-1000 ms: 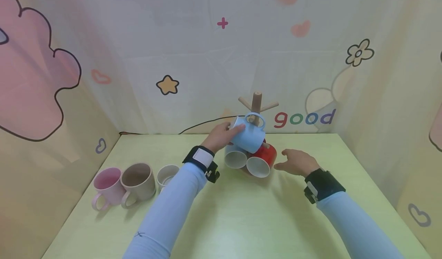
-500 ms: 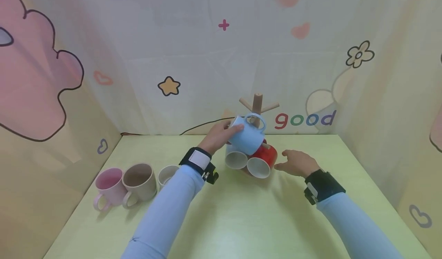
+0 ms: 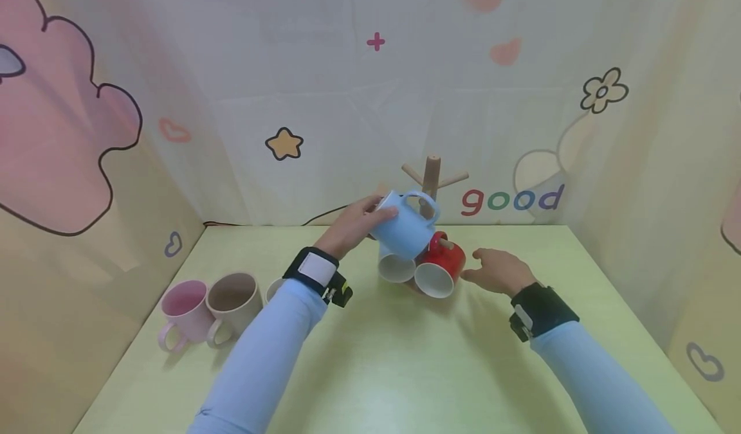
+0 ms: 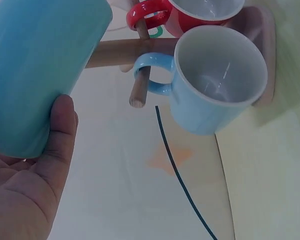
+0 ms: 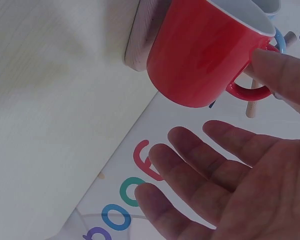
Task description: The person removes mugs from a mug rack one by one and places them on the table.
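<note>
My left hand (image 3: 352, 227) grips a light blue mug (image 3: 405, 228) by its body near the rim, thumb on the near side. The mug is tilted, its handle uppermost, just in front of the wooden mug tree (image 3: 431, 171). Lower on the tree a red mug (image 3: 456, 259) and a second light blue mug (image 4: 202, 114) hang by their handles from pegs, mouths toward me. To the right of the red mug is my right hand (image 3: 499, 272), fingers spread and holding nothing. In the right wrist view its thumb overlaps the red handle; whether it touches I cannot tell.
At the left of the pale table (image 3: 405, 376) stand a pink mug (image 3: 188, 315) and a beige mug (image 3: 246, 308). A whitish mug (image 3: 274, 288) beside them is mostly hidden by my left sleeve. Two upper pegs of the tree stick out sideways. A printed cloth (image 3: 324, 67) hangs behind.
My left hand has drawn the light blue mug a little to the left, uncovering more of the red mug and its handle. The right hand has stayed almost in place.
</note>
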Available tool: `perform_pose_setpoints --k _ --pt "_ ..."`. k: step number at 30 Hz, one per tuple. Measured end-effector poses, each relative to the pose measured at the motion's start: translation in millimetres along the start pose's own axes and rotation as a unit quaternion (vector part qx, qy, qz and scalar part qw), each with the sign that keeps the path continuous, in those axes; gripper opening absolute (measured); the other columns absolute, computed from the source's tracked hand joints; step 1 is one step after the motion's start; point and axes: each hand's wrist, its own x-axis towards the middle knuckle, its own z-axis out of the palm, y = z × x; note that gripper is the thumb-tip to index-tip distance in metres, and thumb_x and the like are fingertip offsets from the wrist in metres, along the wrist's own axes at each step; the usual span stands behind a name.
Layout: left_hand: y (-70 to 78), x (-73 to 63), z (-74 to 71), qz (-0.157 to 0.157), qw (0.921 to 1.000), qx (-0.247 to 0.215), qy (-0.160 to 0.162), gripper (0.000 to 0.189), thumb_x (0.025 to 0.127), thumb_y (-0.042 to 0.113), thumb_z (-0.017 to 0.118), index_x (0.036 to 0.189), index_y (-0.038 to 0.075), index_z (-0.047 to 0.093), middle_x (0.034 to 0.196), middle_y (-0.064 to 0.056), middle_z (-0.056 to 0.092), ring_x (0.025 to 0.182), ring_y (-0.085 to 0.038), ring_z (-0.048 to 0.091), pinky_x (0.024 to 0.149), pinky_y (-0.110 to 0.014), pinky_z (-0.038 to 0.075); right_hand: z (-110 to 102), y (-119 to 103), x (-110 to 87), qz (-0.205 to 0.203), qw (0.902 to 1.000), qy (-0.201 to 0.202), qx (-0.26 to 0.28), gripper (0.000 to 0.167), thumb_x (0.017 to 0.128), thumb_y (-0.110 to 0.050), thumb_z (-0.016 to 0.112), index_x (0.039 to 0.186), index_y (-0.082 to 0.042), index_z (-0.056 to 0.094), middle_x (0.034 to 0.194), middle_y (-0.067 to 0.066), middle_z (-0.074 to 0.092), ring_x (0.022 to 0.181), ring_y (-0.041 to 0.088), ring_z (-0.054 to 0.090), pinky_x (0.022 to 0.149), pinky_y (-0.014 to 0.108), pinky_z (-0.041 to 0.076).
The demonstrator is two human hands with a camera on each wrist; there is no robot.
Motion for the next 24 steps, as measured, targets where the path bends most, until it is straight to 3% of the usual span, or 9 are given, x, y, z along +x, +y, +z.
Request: perform_pose_setpoints --k 14,24 --pt "-18.4 -10.8 -12.1 0.02 0.9981 0.051 -0.03 0.067 0.094 0.042 0.062 0.149 0.01 0.042 0.139 -0.013 0.051 0.12 -0.034 0.054 0.095 -0.049 0.049 -4.0 -5.4 -0.7 -0.011 0.9997 0.021 -0.01 0.06 0.093 -0.033 0.065 0.135 0.009 0.051 0.126 0.031 0.059 0.113 0.047 0.057 0.088 0.058 0.051" --pt "-24.3 -13.4 -7.3 -0.006 0.9939 0.108 -0.021 0.077 0.089 0.044 0.069 0.151 0.009 0.039 0.141 -0.014 0.05 0.121 -0.035 0.052 0.096 -0.053 0.048 -7.5 -13.3 -2.3 -0.014 0.9995 0.028 -0.002 0.058 0.095 -0.031 0.062 0.137 0.008 0.05 0.128 0.03 0.058 0.115 0.047 0.056 0.09 0.059 0.049"
